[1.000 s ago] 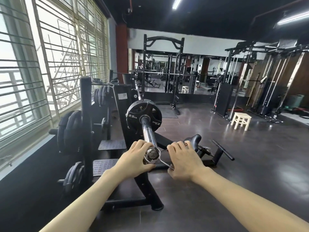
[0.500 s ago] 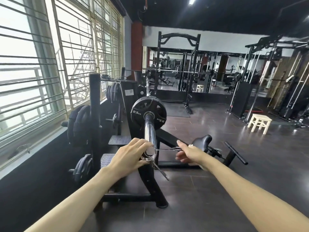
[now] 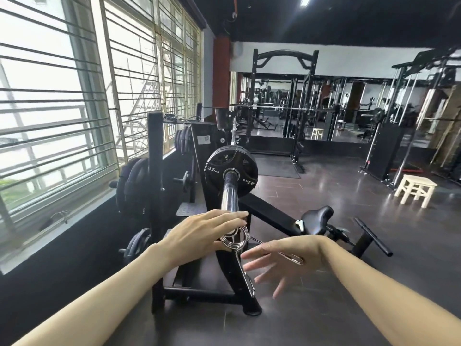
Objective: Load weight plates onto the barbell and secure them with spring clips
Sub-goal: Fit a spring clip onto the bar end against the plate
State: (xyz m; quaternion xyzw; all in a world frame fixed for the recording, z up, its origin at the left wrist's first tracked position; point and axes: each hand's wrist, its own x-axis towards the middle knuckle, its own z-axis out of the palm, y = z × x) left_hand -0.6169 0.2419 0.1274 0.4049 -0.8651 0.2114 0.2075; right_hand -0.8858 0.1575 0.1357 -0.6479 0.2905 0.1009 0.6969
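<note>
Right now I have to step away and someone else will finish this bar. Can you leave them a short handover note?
Left hand: cupped around the spring clip at the tip of the barbell sleeve.
Right hand: open, fingers spread, one clip handle lying across its palm, not squeezed.
Done: 2.5 kg plate sits far up the sleeve.
Left: squeeze both handles, slide the clip up against the plate, release. Whether more plates are wanted, I cannot tell; spares hang on the rack.

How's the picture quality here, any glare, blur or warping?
Head view: windows blown out white; right hand motion-blurred; window bars bowed by wide-angle lens; ceiling light flares; glossy floor reflects; spring clip and plate fairly sharp.
</note>
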